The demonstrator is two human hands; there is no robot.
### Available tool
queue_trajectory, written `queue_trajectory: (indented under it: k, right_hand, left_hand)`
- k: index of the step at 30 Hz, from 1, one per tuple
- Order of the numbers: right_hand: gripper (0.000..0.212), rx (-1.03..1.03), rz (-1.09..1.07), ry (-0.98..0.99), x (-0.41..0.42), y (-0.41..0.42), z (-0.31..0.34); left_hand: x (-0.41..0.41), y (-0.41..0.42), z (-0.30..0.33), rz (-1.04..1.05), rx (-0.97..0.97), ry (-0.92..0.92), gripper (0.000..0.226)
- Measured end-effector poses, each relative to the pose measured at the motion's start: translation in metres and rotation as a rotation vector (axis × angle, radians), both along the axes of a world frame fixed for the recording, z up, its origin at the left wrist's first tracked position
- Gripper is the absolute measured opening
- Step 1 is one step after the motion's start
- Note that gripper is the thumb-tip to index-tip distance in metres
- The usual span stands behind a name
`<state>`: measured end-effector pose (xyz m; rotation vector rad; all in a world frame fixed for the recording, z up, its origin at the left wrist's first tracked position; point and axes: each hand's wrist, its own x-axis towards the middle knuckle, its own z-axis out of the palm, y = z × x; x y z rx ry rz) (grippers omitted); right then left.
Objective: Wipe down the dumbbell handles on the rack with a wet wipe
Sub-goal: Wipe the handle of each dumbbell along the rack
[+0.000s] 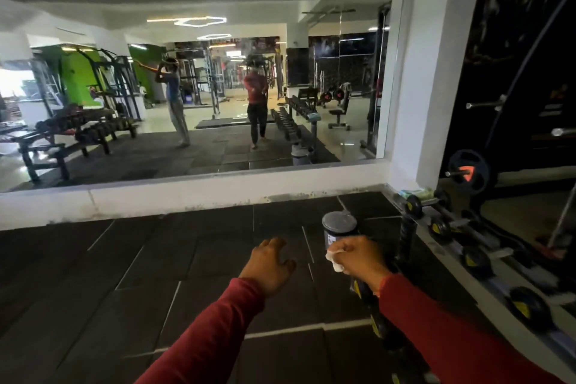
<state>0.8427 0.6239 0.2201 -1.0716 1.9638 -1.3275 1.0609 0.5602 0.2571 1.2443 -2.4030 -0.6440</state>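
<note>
1. At the lower right, our right hand point(358, 254) is curled around a crumpled white wet wipe point(335, 260), which pokes out on the hand's left side.
2. Just left of it, our left hand point(271, 262) hangs over the floor with loosely bent fingers, holding nothing.
3. Both arms wear red long sleeves point(461, 333).
4. Directly beyond the right hand we see a dark cylindrical tub with a grey lid point(339, 225) standing upright on the dark rubber-tiled floor point(124, 274).
5. To the right, the grey sloping dumbbell rack point(442, 252) runs along the frame edge, carrying black dumbbells with yellow-marked ends point(441, 229); their metal handles lie well apart from the wipe.
6. Farther off, a large wall mirror point(187, 87) reflects the gym and two standing people.
</note>
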Motion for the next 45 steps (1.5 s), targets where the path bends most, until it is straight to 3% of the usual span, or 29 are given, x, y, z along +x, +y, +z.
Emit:
queue_trajectory:
  k: [7,12,16,20,25,28,33,37,45]
  right_hand:
    - [0.021,0.05,-0.141,-0.095,-0.053,-0.142,0.011]
    - [0.009,0.074,-0.224,-0.017,-0.116,-0.226,-0.001]
    - [0.016,0.106,-0.284,-0.013,-0.185,-0.293,-0.028]
    - [0.003,0.133,-0.345,0.012,-0.251,-0.34,-0.049]
    - [0.007,0.206,-0.472,-0.156,-0.328,-0.384,-0.061]
    - [0.013,0.278,-0.525,-0.169,-0.371,-0.409,-0.079]
    - [0.015,0.401,-0.594,-0.19,-0.423,-0.446,-0.115]
    - [0.006,0.408,-0.742,-0.288,-0.45,-0.472,-0.159]
    - [0.017,0.512,-0.966,-0.462,-0.482,-0.531,-0.231]
  left_hand:
    - [-0.068,-0.185,0.011,-0.111,0.06,-0.04,0.051]
    - [-0.14,-0.278,0.004,-0.234,0.089,-0.044,0.053]
    - [-0.221,-0.353,-0.021,-0.309,0.095,-0.066,0.046]
    - [-0.308,-0.419,-0.05,-0.395,0.134,-0.125,0.055]
    - [-0.417,-0.489,-0.079,-0.449,0.222,-0.206,0.052]
    - [-0.467,-0.517,-0.088,-0.544,0.246,-0.223,0.038]
    - [-0.539,-0.567,-0.136,-0.64,0.321,-0.306,0.024]
    - [-0.59,-0.604,-0.188,-0.732,0.36,-0.369,0.031]
    - [-0.675,-0.67,-0.293,-0.916,0.436,-0.605,0.038]
